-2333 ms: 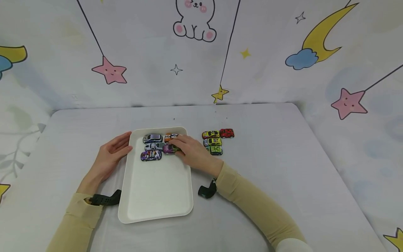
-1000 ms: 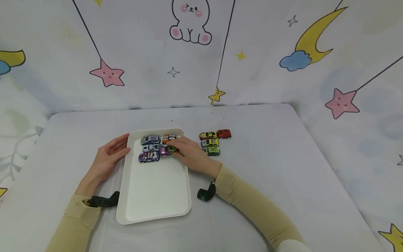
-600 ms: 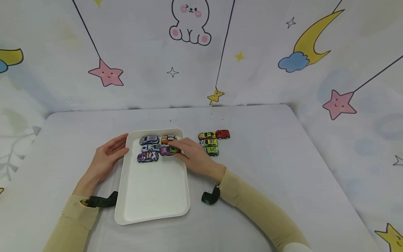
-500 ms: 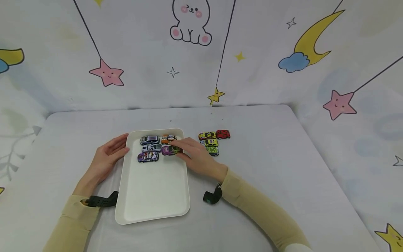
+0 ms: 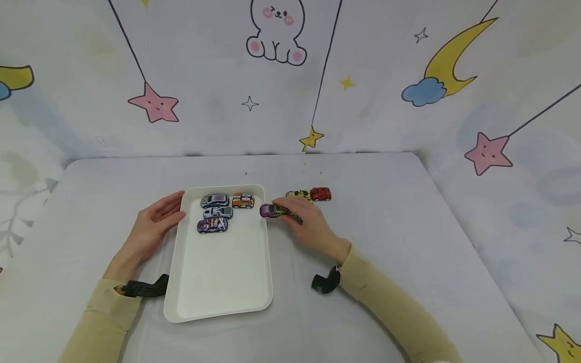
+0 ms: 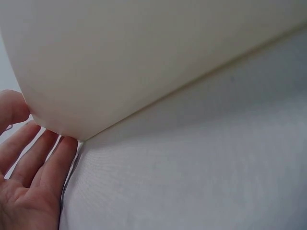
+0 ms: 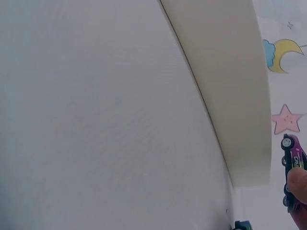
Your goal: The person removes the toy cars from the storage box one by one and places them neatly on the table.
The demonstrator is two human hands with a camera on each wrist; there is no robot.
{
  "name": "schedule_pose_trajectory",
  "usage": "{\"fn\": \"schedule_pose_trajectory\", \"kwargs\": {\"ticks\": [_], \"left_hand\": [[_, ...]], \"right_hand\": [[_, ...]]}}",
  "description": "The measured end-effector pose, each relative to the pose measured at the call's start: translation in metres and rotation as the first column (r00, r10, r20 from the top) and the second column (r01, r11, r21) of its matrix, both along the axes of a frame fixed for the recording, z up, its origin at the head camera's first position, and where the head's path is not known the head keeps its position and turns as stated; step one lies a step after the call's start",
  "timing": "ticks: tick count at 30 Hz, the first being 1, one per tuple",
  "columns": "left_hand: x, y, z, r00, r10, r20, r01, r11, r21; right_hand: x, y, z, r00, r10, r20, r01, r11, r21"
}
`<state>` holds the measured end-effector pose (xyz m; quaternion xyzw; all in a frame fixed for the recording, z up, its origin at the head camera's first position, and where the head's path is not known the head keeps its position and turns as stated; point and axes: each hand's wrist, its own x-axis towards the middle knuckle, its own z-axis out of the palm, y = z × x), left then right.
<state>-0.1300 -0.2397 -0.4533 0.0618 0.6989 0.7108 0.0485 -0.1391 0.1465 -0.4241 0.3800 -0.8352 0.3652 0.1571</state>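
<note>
My right hand [image 5: 313, 227] pinches a purple and green toy car [image 5: 271, 210] above the right rim of a white tray [image 5: 222, 272]. In the right wrist view the toy car [image 7: 293, 155] is up off the table, a thumb on its side. My left hand [image 5: 156, 227] touches the tray's left wall with fairly straight fingers; the left wrist view shows those fingertips [image 6: 67, 146] against the tray's outer wall [image 6: 129, 62]. Inside the tray lie a silver car [image 5: 215, 201], an orange car [image 5: 243, 201], a white-grey car [image 5: 218, 213] and a purple-white car [image 5: 212, 225].
Right of the tray, a yellow toy car [image 5: 298, 194] stands beside a red one [image 5: 321, 194]; my right hand hides other cars there. A white cloth covers the table [image 5: 386, 201], which meets a patterned wall [image 5: 204, 75] at the back.
My right hand has lifted the purple and green car from its place beside the white-grey car and carried it right, to the tray's rim. The left hand stays at the tray.
</note>
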Motion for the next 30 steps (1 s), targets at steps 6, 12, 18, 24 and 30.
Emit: {"fn": "schedule_pose_trajectory", "kwargs": {"ticks": [6, 12, 18, 24, 30], "left_hand": [[0.001, 0.0, 0.002, 1.0, 0.001, 0.01, -0.001, 1.0, -0.007], [0.001, 0.0, 0.002, 1.0, 0.0, 0.008, 0.0, 1.0, -0.016], [0.0, 0.001, 0.0, 1.0, -0.012, -0.012, 0.012, 1.0, 0.024], [0.0, 0.0, -0.001, 1.0, -0.011, -0.013, 0.011, 1.0, 0.016], [0.001, -0.002, -0.001, 1.0, -0.013, 0.001, 0.013, 1.0, -0.008]], "right_hand": [[-0.003, 0.015, -0.003, 0.999, -0.036, 0.006, 0.036, 0.999, 0.003], [-0.006, 0.029, -0.007, 0.999, -0.05, -0.017, 0.05, 0.999, 0.02], [-0.009, 0.046, -0.011, 0.996, -0.082, -0.035, 0.083, 0.997, 0.011], [-0.013, 0.061, -0.015, 0.995, -0.092, -0.028, 0.091, 0.995, -0.029], [-0.017, 0.076, -0.019, 0.993, -0.115, -0.026, 0.114, 0.992, -0.053]]}}
